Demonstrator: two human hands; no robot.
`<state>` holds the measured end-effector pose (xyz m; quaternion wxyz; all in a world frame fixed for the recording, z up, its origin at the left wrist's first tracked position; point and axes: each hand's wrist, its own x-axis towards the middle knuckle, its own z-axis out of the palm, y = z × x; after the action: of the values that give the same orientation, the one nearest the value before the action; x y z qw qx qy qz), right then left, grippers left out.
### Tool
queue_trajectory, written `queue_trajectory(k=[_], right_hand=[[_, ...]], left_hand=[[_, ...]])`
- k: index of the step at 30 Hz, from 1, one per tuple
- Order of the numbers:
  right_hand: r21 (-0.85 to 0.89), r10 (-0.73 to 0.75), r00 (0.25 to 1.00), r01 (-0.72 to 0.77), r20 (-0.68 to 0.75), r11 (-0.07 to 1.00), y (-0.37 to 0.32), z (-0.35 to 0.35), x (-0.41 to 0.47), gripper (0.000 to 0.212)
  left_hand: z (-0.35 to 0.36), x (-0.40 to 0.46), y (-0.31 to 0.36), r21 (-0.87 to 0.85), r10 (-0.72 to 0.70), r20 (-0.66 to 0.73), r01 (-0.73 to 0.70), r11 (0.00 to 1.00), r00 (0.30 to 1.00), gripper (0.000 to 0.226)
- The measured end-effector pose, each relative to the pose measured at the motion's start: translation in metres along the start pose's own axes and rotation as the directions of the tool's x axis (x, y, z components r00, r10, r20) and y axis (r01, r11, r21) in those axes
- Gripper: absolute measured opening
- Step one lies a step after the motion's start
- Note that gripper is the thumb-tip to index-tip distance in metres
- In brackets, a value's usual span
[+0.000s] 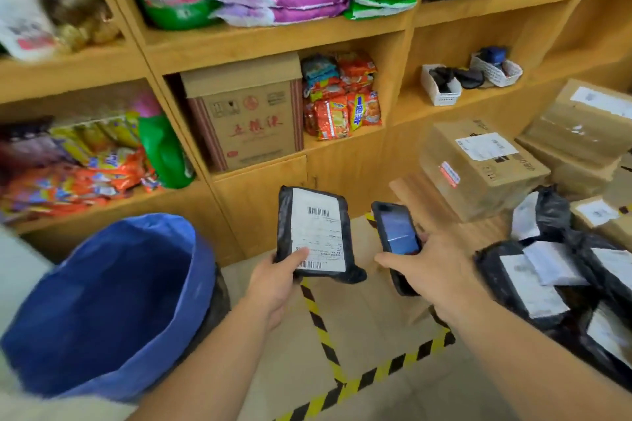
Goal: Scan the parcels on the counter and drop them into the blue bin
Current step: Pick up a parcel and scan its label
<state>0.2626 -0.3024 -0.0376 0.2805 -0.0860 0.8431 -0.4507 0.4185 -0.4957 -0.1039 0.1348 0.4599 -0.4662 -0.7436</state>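
My left hand [277,278] grips a flat black parcel [316,231] by its lower left corner, its white barcode label facing me. My right hand [427,267] holds a black handheld scanner [396,243] with a lit screen, just right of the parcel and tilted toward it. The blue bin [113,301], lined with a blue bag, stands open at the lower left, left of the parcel. Several more black parcels [533,284] with white labels lie piled on the counter at the right. Cardboard parcels [478,164] sit behind them.
Wooden shelves [273,37] filled with snack packs, detergent bags and a carton rise straight ahead. Yellow-black tape [325,342] marks the floor below my hands. White baskets [441,85] stand on a right-hand shelf.
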Motion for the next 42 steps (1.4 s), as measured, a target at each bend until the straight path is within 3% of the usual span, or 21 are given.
queue_trajectory(k=[3,6,8,12,17,24,31,42], right_hand=[[-0.028,0.003,0.996,-0.001,0.089,1.0,-0.02,0.048,0.007,0.067],[-0.059,-0.023,0.983,0.034,0.183,0.998,-0.042,0.089,0.014,0.057],[-0.07,-0.043,0.968,0.062,0.246,0.996,-0.058,0.115,0.019,0.054],[-0.098,-0.069,0.935,0.11,0.347,0.989,-0.089,0.166,0.036,0.059],[-0.135,-0.109,0.88,0.192,0.462,0.972,-0.127,0.221,0.067,0.065],[-0.194,-0.106,0.806,0.264,0.583,0.945,-0.165,0.288,0.09,0.064],[-0.305,-0.047,0.787,0.292,0.615,0.907,-0.174,0.351,0.085,0.063],[-0.392,0.043,0.864,0.183,0.502,0.902,-0.174,0.451,0.071,0.071]], left_hand=[[-0.047,0.0,0.006,-0.044,-0.016,-0.082,0.013,0.999,0.997,0.028],[-0.086,0.001,0.01,-0.09,-0.035,-0.15,0.021,0.996,0.988,0.036],[-0.109,0.0,0.014,-0.113,-0.03,-0.209,0.007,0.994,0.978,0.03],[-0.146,0.003,0.028,-0.214,-0.052,-0.332,-0.021,0.976,0.942,0.02],[-0.187,0.02,0.05,-0.306,-0.11,-0.438,-0.032,0.952,0.892,0.025],[-0.24,0.031,0.054,-0.455,-0.225,-0.59,-0.089,0.886,0.776,0.026],[-0.306,0.044,0.043,-0.512,-0.369,-0.622,-0.002,0.859,0.69,0.029],[-0.416,0.083,0.054,-0.514,-0.457,-0.536,0.155,0.844,0.709,0.034]])
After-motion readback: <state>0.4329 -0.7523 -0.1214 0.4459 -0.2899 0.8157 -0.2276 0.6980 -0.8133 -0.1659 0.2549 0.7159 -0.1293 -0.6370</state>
